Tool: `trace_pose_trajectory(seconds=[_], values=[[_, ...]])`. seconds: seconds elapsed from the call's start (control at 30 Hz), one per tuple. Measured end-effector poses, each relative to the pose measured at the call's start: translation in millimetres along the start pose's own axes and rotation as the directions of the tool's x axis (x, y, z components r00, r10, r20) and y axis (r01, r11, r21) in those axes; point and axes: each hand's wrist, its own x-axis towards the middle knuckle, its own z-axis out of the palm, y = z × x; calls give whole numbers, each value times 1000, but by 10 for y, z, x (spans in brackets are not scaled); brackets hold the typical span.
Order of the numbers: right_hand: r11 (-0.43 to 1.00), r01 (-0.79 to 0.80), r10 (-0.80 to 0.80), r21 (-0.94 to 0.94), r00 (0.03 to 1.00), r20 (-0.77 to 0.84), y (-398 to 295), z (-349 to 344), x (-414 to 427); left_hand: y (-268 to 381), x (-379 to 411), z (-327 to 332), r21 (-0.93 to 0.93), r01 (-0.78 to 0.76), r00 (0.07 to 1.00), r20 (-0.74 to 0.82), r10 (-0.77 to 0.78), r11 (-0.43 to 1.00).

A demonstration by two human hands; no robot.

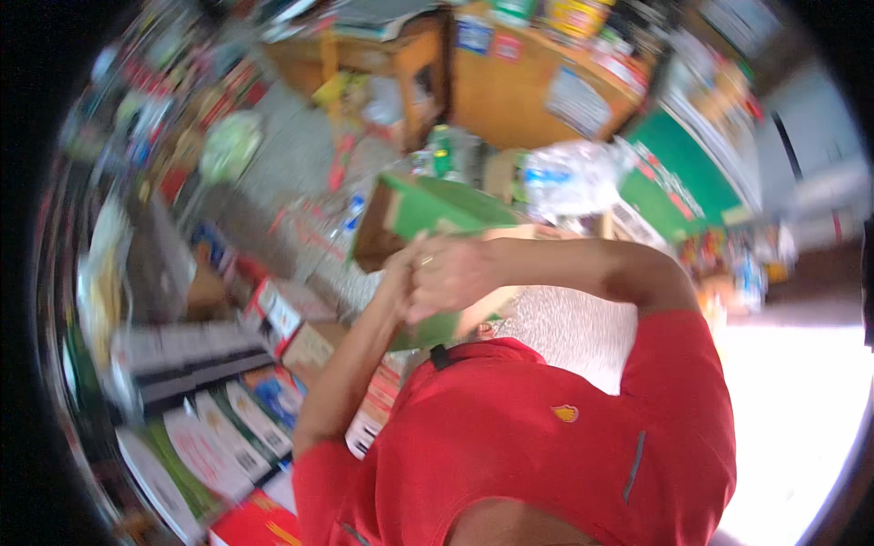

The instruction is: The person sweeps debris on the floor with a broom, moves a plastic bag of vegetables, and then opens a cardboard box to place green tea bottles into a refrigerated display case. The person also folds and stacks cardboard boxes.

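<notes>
My right hand, with a ring on a finger, is curled up against my left hand. The left hand is partly covered by the right one, and both are blurred. Right behind and below them is a green and brown cardboard box, tilted, with its brown inner side showing at the left. A green part of it also shows under my wrists. Whether my fingers grip the box or something small between them cannot be made out.
Stacked cartons stand close on my left. Ahead are a wooden desk, a green bottle and a clear plastic bag. A green carton stands to the right. A pale green bag sits on the grey floor, with litter nearby.
</notes>
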Motion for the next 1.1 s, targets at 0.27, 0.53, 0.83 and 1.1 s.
trace_pose_trajectory(seconds=[0.27, 0.53, 0.83, 1.1], values=[[968, -232, 237, -98, 970, 47, -389, 125, -408, -65, 129, -87, 88, -37, 970, -238, 57, 995], [334, -940, 872, 66, 335, 358, -863, -12, -1390, 130, -76, -186, 88, 98, 935, -350, -61, 991], [188, -969, 970, 159, 209, 126, -1191, -63, -1628, 7, 4, 387, 151, 72, 985, -163, -47, 986], [-199, -971, 979, 128, -192, 70, -1278, -388, -1797, 552, 26, 627, 585, -327, 940, 119, 321, 742]])
